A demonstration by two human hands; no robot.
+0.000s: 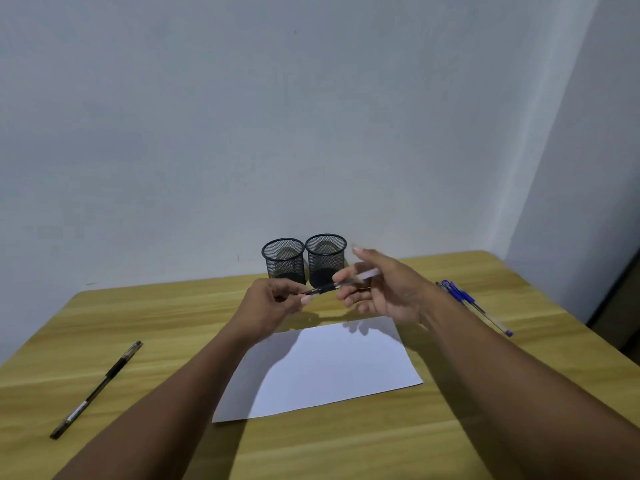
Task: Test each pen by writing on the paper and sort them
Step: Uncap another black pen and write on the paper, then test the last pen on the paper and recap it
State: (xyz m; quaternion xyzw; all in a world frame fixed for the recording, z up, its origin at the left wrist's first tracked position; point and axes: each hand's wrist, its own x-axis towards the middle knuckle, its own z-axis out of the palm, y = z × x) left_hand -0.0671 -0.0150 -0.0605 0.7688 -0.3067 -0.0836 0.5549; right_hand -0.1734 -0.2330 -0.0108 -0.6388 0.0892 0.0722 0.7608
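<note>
Both hands hold one pen above the paper: left hand pinches the tip end, right hand grips the barrel; two mesh cups behind, black pen left, blue pens right.

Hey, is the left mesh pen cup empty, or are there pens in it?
Empty: the left mesh cup shows only its dark base through the wire, and nothing sticks above its rim.

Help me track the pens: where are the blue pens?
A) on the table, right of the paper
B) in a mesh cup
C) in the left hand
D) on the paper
A: the blue pens lie together on the table, right of the paper and clear of it.
</note>
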